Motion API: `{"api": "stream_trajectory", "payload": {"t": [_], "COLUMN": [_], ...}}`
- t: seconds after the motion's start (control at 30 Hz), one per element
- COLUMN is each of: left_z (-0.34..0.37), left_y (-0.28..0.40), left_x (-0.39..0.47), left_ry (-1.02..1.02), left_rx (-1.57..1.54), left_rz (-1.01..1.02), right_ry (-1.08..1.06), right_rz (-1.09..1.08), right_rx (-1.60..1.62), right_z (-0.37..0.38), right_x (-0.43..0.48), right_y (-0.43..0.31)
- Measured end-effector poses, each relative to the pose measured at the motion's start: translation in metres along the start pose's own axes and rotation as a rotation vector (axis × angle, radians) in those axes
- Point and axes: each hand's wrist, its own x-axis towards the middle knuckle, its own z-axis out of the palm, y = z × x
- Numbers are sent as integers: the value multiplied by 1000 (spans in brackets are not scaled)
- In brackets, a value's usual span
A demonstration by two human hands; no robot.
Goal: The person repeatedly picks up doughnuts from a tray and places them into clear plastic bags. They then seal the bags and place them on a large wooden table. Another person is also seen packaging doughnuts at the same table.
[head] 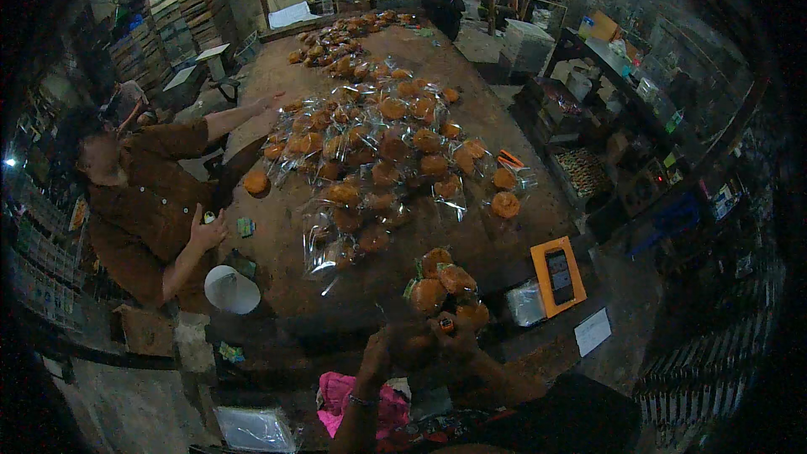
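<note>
Near the table's front edge, my left hand [377, 352] is beside a dim round bun [416, 347]; its fingertips are too dark to make out. My right hand [459, 335] is closed around a small orange-and-black tool [446, 325], which looks like a stapler. Just beyond both hands lies a cluster of round brown buns [429, 296], with bits of green among them. A large spread of buns in clear plastic bags [378, 139] covers the middle of the wooden table [403, 265]. Two more buns [505, 205] lie on the right by an orange tool [509, 159].
A person [157, 195] sits at the left side, one arm over the table. A white cap [232, 290] lies near them. On the right are clear plastic bags [525, 304], a phone [558, 274] on an orange pad and paper [592, 331]. Pink cloth [334, 394] lies near my left forearm.
</note>
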Motion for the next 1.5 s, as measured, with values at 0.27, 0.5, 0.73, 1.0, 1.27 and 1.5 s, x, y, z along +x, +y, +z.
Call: {"api": "stream_trajectory", "payload": {"t": [0.27,0.5,0.73,1.0,1.27,1.5], "left_z": [2,-3,-8,-9,-7,-10], "left_y": [2,-5,-4,-8,-5,1], "left_x": [5,11,15,18,16,13], "left_ry": [52,9,-14,-52,2,-86], "left_rx": [-82,-117,-22,-96,-31,28], "left_rz": [-46,-21,15,23,62,96], "right_ry": [-37,-106,-90,-79,-150,-103], "right_rz": [-37,124,115,105,315,138], "right_rx": [25,118,135,5,237,119], "right_z": [1,-1,4,6,6,8], "right_x": [-1,-3,1,0,-2,-1], "right_y": [-2,-3,3,21,-1,6]}}
